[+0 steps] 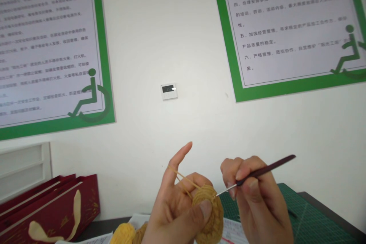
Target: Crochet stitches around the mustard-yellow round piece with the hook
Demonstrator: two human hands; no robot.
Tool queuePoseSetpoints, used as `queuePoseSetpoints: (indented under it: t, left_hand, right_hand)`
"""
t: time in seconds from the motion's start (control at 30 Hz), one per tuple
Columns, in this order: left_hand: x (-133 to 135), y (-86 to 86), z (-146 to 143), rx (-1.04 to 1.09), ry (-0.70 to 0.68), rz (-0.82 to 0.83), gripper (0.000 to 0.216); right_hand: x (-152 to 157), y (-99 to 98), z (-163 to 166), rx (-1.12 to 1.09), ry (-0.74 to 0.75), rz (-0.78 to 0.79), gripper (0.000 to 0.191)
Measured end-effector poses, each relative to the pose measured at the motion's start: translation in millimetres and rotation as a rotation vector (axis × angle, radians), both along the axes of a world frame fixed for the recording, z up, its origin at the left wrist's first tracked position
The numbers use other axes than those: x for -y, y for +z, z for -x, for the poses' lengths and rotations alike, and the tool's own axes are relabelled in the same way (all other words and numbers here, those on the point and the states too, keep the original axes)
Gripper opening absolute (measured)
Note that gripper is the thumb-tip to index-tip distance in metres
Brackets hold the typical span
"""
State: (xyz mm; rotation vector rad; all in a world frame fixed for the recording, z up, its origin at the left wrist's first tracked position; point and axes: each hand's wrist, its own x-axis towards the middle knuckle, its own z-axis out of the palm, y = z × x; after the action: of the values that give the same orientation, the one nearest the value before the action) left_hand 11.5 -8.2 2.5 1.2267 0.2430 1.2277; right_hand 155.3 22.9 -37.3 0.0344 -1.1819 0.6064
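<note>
Between the thumb and fingers of my left hand [174, 209] is a round piece of mustard-yellow crochet [215, 219]. Its yarn [184, 177] runs from the piece around my raised left index finger. My right hand [261, 202] pinches a crochet hook [264, 170] by its dark maroon handle. The hook's thin metal shaft points left and down, its tip at the upper right edge of the crochet piece. Whether the tip is inside a stitch is too small to tell. Below my left wrist sits a ball of yellow yarn [122, 233], partly cut off by the frame.
A green cutting mat [310, 213] lies on the dark table to the right. Printed papers [234, 230] lie beneath my hands. Red gift bags [68, 207] with cream ribbon handles stand at left. Behind are a white wall, a small thermostat [169, 91] and two green-framed posters [238, 93].
</note>
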Motion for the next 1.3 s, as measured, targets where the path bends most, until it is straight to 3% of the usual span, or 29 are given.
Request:
queuePoseSetpoints:
  t: [0.17, 0.3, 0.5, 0.73, 0.87, 1.07, 1.3]
  left_hand:
    - [1, -1.5, 1, -0.010, -0.026, 0.026, 0.077]
    - [-2, -5.7, -2, -0.007, 0.098, -0.059, 0.070]
    - [-5, -10.1, -4, -0.026, 0.220, -0.086, 0.062]
    - [-4, -6.5, -12, 0.023, 0.311, -0.099, 0.059]
    - [-4, -6.0, -16, 0.044, 0.358, -0.074, 0.057]
    - [-2, -7.5, -17, 0.040, 0.320, -0.028, 0.059]
    - [0, -5.1, -14, 0.048, 0.200, 0.015, 0.062]
  right_hand:
    - [4, 6.0, -4, 0.066, 0.246, 0.185, 0.025]
    - [0, 7.9, 2, 0.132, 0.459, 0.280, 0.027]
    - [-10, -2.1, 8, 0.164, 0.295, 0.001, 0.005]
    - [-9, -3.6, 9, 0.075, -0.137, -0.097, 0.006]
    - [-8, -7.5, 8, 0.096, -0.279, -0.145, 0.012]
    - [-7, -10.9, 8, 0.122, -0.365, -0.159, 0.013]
    - [-7, -6.5, 14, 0.049, -0.158, -0.091, 0.005]
